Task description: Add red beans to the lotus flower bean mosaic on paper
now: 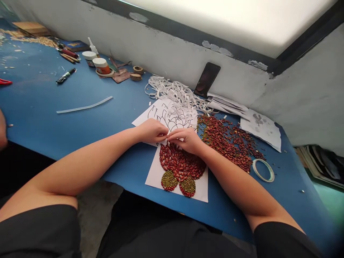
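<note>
My left hand (pixel 153 130) and my right hand (pixel 189 140) meet over the upper edge of a bean picture. The fingertips of both are pinched together, and whatever sits between them is too small to make out. Below them, dark red beans (pixel 182 161) cover a flower shape on a white sheet (pixel 153 175). Two round leaf shapes of green mung beans (pixel 169 180), edged in red, lie at its lower end. Beyond my fingers is a paper with a line-drawn flower (pixel 176 120), partly covered by my hands.
Loose red and green beans (pixel 228 141) spread right of the picture, near a tape roll (pixel 263 170). White paper strips (pixel 174 89) pile behind, beside a leaning phone (pixel 207 79). Jars (pixel 101 66), a marker (pixel 66 76) and a translucent strip (pixel 84 106) lie left.
</note>
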The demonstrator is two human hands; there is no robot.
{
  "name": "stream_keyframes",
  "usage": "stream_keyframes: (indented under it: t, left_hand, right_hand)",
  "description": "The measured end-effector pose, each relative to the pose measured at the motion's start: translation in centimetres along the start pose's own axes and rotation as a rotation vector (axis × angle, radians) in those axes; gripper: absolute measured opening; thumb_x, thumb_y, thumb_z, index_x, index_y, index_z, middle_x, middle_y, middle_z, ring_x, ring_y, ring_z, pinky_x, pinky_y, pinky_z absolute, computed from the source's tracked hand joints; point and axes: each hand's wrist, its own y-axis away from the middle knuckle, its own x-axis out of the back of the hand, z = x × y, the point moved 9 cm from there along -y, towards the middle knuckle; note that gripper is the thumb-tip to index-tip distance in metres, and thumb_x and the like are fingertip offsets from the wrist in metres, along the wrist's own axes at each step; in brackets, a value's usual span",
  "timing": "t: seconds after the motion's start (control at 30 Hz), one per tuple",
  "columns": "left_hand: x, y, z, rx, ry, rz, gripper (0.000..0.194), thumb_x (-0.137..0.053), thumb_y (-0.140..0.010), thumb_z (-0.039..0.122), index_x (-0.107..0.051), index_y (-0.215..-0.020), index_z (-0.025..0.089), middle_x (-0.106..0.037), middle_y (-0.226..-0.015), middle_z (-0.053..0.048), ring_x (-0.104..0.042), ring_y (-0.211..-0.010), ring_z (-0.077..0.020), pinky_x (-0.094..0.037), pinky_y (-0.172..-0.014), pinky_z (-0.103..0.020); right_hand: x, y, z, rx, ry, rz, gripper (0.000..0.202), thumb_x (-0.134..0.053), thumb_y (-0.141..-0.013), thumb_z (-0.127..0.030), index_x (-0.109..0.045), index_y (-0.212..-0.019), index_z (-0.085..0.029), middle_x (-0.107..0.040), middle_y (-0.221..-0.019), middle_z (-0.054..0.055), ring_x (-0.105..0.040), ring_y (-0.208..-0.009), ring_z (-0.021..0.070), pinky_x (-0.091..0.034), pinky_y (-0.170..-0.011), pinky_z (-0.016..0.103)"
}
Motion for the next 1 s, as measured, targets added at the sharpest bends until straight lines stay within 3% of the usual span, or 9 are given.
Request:
stream_keyframes:
  t: [0.23,0.7,0.87,1.0]
  left_hand:
    - [0.0,0.1,0.0,-0.017,0.021,-0.036,0.022,-0.060,-0.089,0.027,-0.064,-0.068,0.022,-0.061,-0.058,0.003,-0.049,-0.054,-0.0123,-0.034,-0.056,-0.027]
    - [-0.2,0.1,-0.3,0.006,0.019,-0.045,0.023,-0.060,-0.091,0.028,-0.065,-0.069,0.022,-0.061,-0.059,0.003,-0.049,-0.054,-0.0121,-0.034,-0.056,-0.027]
    - [0.0,0.0,-0.2,0.000,0.026,-0.025,0.026,-0.061,-0.091,0.028,-0.061,-0.066,0.021,-0.059,-0.058,0.003,-0.046,-0.053,-0.0118,-0.031,-0.056,-0.027]
    - [0.1,0.0,-0.2,-0.001,0.045,-0.033,0.025,-0.060,-0.092,0.029,-0.063,-0.068,0.022,-0.060,-0.058,0.003,-0.048,-0.053,-0.0121,-0.032,-0.056,-0.028]
  right_hand:
    - [-0.9,0.2,-0.2,0.024,0.137,-0.070,0.016,-0.066,-0.103,-0.015,-0.079,-0.098,-0.022,-0.081,-0.101,0.005,-0.073,-0.097,0.0185,-0.057,-0.093,0.035]
    - [-2.1,0.2,0.4,0.099,0.218,-0.189,0.026,-0.058,-0.110,-0.027,-0.078,-0.094,-0.025,-0.082,-0.100,0.005,-0.070,-0.097,0.0206,-0.050,-0.096,0.041]
    - [-2.1,0.3,0.3,0.143,0.246,-0.160,0.025,-0.059,-0.110,-0.026,-0.079,-0.095,-0.026,-0.081,-0.103,0.005,-0.069,-0.098,0.0208,-0.047,-0.097,0.043]
    - [-1.5,0.2,0.7,0.080,0.236,-0.115,0.021,-0.061,-0.108,-0.025,-0.079,-0.097,-0.025,-0.080,-0.107,0.006,-0.069,-0.100,0.0206,-0.048,-0.097,0.041]
